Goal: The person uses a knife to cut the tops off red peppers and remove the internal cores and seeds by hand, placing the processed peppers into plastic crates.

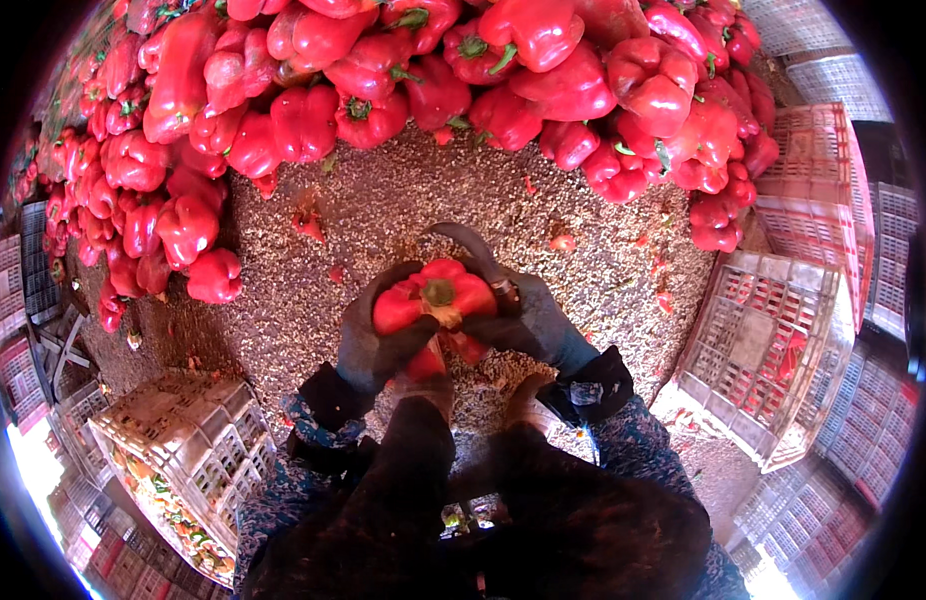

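The left hand [365, 328] and right hand [535, 318], both in what look like grey gloves, close from either side on a red pepper [470, 292] at the centre of the frame, its stem end facing up. It should be light, firm but hollow, with slick skin that could crack under a hard squeeze; the broad shoulders are likely the safest hold, the stem a poor one. A dark curved tool [467, 240] arcs beside the right hand; its grip is mostly covered. The fingertips and the pepper's underside are hidden, and whether the red patch below belongs to it is unclear. Farther out, the pepper heap [363, 80] runs off the top edge, and crates [758, 350] at lower left and right blur towards the dark rim.
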Demonstrator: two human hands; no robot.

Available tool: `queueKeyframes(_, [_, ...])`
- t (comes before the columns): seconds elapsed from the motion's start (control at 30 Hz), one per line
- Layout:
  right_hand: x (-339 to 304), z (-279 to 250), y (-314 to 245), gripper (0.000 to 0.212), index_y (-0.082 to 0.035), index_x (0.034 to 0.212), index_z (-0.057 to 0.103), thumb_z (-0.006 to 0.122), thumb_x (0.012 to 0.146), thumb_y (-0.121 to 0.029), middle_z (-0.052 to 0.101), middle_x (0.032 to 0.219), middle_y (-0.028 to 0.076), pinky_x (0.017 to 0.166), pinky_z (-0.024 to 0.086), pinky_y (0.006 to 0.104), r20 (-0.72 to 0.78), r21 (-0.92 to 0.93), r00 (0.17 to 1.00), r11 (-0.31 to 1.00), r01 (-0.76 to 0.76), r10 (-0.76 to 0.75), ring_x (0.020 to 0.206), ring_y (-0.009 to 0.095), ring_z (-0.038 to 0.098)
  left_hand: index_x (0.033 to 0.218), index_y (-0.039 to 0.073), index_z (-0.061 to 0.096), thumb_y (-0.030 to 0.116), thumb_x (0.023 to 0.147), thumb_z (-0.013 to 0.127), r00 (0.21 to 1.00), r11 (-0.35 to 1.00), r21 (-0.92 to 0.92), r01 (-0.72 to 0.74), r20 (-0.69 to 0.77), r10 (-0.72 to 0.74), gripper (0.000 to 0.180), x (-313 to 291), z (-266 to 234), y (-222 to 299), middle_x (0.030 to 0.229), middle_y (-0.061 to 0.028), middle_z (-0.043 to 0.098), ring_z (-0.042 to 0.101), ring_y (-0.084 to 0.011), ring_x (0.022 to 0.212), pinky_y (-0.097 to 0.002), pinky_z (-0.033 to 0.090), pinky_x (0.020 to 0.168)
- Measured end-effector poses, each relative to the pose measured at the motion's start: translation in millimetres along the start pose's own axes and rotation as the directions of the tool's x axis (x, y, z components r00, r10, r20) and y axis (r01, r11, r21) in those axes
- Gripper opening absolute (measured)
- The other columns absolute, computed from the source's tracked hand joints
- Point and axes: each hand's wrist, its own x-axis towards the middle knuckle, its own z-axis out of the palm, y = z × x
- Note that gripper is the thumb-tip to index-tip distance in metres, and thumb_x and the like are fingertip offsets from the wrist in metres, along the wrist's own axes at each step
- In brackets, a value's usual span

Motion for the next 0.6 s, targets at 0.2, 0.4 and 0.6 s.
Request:
queueKeyframes(0.2, [-8,-16,11,0.065,-0.001,0.139,0.055,0.076,0.077,-0.008,0.068,0.096,0.001,0.060,0.049,0.0227,0.090,0.215,0.989,0.967,-0.135,0.118,0.073,0.007,0.061,0.131,0.001,0.057,0.025,0.074,0.082,0.988,0.969,-0.246,-0.012,0.149,0.050,0.067,2,-7,-2,0.120,-0.0122,0.067,0.064,-0.0219,0.112,-0.0360,0.050,0.098])
queueKeyframes(0.4, [14,-9,22,0.023,-0.003,0.100,0.067,0.074,0.089,-0.022,0.063,0.074,-0.001,0.056,0.045,0.0270,-0.392,-0.269,0.919,0.960,-0.075,-0.038,0.064,0.009,0.058,0.135,0.000,0.053,0.026,0.079,0.081,0.981,0.999,-0.029,0.026,-0.193,-0.031,0.068,3,12,11,0.125,-0.0146,0.064,0.062,-0.0240,0.116,-0.0368,0.051,0.098])
queueKeyframes(0.6, [-19,27,15,0.031,-0.004,0.103,0.068,0.061,0.099,-0.033,0.069,0.080,0.005,0.051,0.043,0.0267,-0.341,0.329,0.899,0.931,-0.159,0.274,0.056,0.009,0.056,0.131,0.001,0.055,0.016,0.078,0.082,0.909,0.952,0.150,-0.268,-0.287,0.301,0.061,-2,35,27,0.112,-0.0183,0.068,0.068,-0.0340,0.100,-0.0406,0.056,0.087])
